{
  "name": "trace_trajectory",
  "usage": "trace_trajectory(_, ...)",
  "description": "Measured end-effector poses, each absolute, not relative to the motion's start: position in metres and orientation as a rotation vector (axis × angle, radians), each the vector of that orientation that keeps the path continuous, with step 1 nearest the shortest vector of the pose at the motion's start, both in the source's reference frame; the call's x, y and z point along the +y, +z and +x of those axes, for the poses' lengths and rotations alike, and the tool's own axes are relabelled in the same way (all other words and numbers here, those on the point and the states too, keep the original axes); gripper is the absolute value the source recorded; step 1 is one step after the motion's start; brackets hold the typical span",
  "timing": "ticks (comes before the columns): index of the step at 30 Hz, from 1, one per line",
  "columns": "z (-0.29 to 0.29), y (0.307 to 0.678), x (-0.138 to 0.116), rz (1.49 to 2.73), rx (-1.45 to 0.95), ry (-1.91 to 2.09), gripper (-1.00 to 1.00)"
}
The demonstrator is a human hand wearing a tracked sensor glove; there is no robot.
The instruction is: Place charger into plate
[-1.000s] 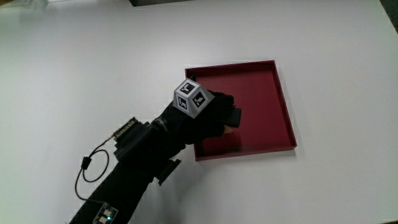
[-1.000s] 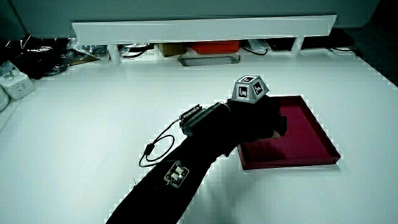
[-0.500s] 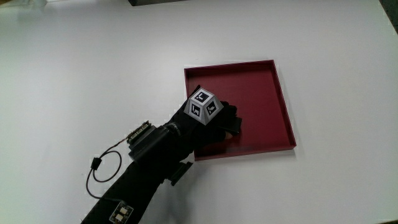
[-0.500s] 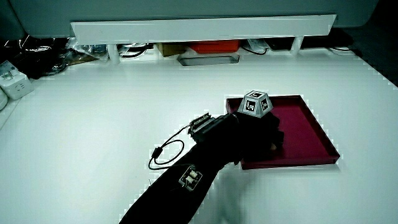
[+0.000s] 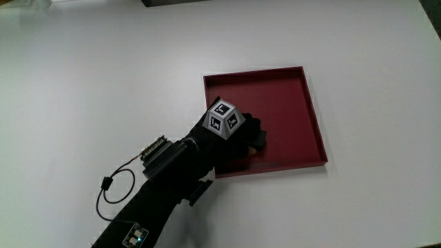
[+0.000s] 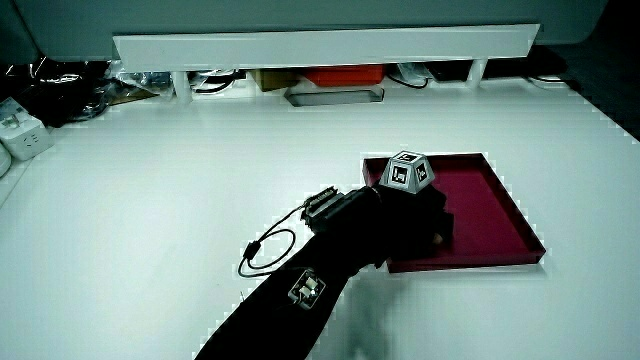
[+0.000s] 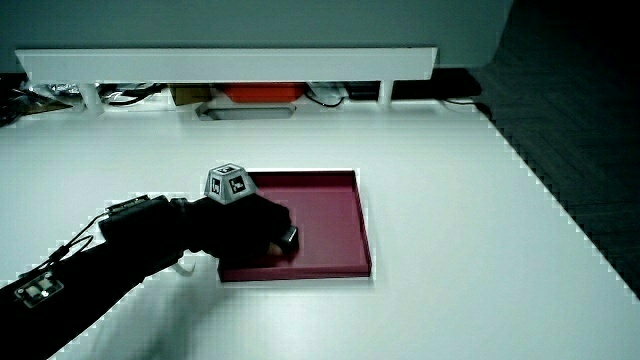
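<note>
The plate is a dark red square tray (image 5: pixel 306 103) with a low rim, seen in both side views (image 6: pixel 500 205) (image 7: pixel 335 205). My hand (image 5: pixel 242 138) is in a black glove with a patterned cube (image 5: pixel 222 120) on its back. It rests low inside the tray at the corner nearest the person. Its fingers are curled around a small black charger (image 5: pixel 259 139), which is at or just above the tray floor. The charger's end also pokes out of the fingers in a side view (image 7: pixel 289 239). My forearm (image 5: pixel 165 179) crosses the tray's near rim.
A thin black cable loop (image 5: pixel 110 189) hangs from the forearm over the white table. A low white partition (image 6: pixel 330 45) runs along the table's edge farthest from the person, with boxes and cables under it. A white power strip (image 6: pixel 22 135) lies at the table's edge.
Over the last second the hand has sunk lower into the tray and drawn a little nearer to its near rim, the charger still in it. It has hardly moved in the last half second.
</note>
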State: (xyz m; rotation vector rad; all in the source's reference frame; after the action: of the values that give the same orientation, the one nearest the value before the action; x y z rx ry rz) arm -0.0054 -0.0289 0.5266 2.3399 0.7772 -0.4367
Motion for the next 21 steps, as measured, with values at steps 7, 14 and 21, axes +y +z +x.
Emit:
trace_trajectory(7,-0.007,0.525,-0.027,2.355,0.774,-0.423,-0.17)
trace_trajectory(14,-0.027,0.528,-0.032,2.413,0.767,-0.606,-0.56)
trace_trajectory(21,-0.072,0.507,-0.037,2.41,0.783,-0.978,-0.94)
